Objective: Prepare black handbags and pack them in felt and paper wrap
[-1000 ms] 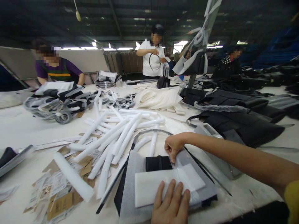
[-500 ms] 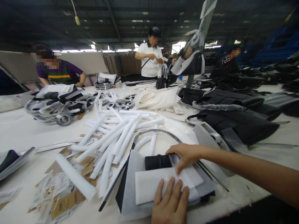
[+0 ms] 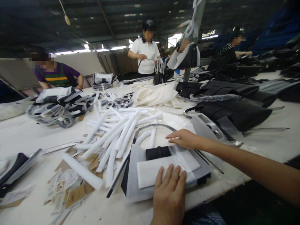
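Observation:
My left hand (image 3: pixel 169 193) lies flat, fingers spread, on a white foam sheet (image 3: pixel 152 172) at the table's near edge. The sheet rests on a grey wrapped flat piece (image 3: pixel 134 175) with a black folded part (image 3: pixel 158 152) at its top. My right hand (image 3: pixel 184 138) hovers palm down, fingers stretched out, just above the far right corner of that stack and holds nothing. Its forearm reaches in from the right.
A heap of white foam tubes (image 3: pixel 117 131) lies left of the stack, cardboard tags (image 3: pixel 70 190) nearer me. Black bag parts (image 3: pixel 234 109) fill the right side. Three other people (image 3: pixel 145 50) work at the far side of the white table (image 3: pixel 28 134).
My right hand lifted off the foam sheet and moved back toward the far edge of the stack, fingers straightened. My left hand stayed pressed on the sheet. The view tilted slightly.

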### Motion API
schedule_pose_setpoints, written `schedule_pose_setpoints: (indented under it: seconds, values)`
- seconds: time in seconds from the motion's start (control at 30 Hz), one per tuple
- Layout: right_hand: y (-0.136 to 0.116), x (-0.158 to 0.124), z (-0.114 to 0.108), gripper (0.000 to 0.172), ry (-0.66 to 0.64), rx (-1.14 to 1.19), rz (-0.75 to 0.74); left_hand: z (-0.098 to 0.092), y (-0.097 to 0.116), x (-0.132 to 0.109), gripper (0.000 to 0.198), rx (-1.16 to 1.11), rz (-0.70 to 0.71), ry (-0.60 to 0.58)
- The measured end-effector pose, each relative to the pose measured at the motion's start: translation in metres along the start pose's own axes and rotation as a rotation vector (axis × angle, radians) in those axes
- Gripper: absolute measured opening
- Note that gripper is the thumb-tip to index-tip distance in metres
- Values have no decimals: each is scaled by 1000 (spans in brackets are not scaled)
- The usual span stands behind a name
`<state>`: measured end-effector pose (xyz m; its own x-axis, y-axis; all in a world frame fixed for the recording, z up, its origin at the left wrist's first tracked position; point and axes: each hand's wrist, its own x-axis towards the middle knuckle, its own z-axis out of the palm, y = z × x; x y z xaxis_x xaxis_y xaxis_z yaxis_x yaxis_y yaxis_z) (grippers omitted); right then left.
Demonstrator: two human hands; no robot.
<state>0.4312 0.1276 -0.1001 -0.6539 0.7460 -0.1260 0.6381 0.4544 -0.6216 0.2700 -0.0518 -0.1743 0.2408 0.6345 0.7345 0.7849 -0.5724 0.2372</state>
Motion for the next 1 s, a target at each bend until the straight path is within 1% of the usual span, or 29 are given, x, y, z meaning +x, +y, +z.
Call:
schedule_pose_setpoints:
  seconds: [0.03, 0.1, 0.17, 0.23, 0.27, 0.3, 0.33, 0.4, 0.5, 0.57, 0.67, 0.73, 0.77, 0.8, 0.83, 0.87, 0.9, 0.93, 0.97, 1.0]
  values:
    - [-7, -16, 6, 48, 46, -9, -23, -2, 0, 1, 33, 4, 5, -19]
    - [-16, -52, 23, 48, 69, -34, -87, -9, -2, 4, 34, 9, 26, -68]
    - [-18, -84, 45, 50, 140, -179, -207, -19, -7, 7, 34, -10, 65, -125]
    - [-13, -106, 65, 66, 206, -345, -305, -33, -15, 9, 33, -21, 129, -172]
    - [-10, -112, 73, 76, 228, -418, -341, -41, -21, 9, 33, -3, 170, -193]
    - [-6, -116, 79, 84, 246, -479, -368, -51, -29, 7, 33, 35, 216, -221]
    - [-3, -117, 83, 88, 261, -527, -387, -61, -37, 5, 35, 92, 262, -258]
    - [1, -113, 87, 89, 286, -588, -409, -81, -55, -1, 40, 219, 328, -345]
    - [2, -107, 84, 86, 306, -612, -435, -105, -79, -11, 45, 341, 304, -456]
    - [-3, -108, 82, 82, 334, -610, -448, -112, -88, -17, 46, 370, 259, -501]
    - [-16, -123, 88, 67, 457, -571, -481, -108, -93, -27, 48, 376, 223, -510]
    - [-28, -139, 100, 52, 514, -428, -512, -103, -94, -31, 50, 368, 210, -483]
    - [-33, -145, 108, 44, 503, -307, -488, -101, -93, -33, 50, 360, 205, -467]
    - [-38, -150, 117, 32, 447, -150, -394, -99, -93, -33, 51, 350, 200, -450]
    - [-42, -152, 125, 24, 365, 30, -252, -99, -93, -33, 53, 340, 195, -439]
    - [-46, -152, 133, 24, 263, 222, -84, -99, -92, -33, 54, 329, 193, -431]
    - [-48, -150, 139, 32, 165, 412, 74, -99, -92, -32, 55, 317, 192, -430]
    - [-50, -147, 144, 40, 81, 589, 192, -101, -91, -31, 57, 305, 191, -434]
    - [-51, -144, 147, 44, 21, 747, 260, -102, -91, -30, 57, 296, 188, -443]
    - [-51, -142, 150, 46, -8, 876, 291, -103, -90, -30, 56, 290, 186, -455]
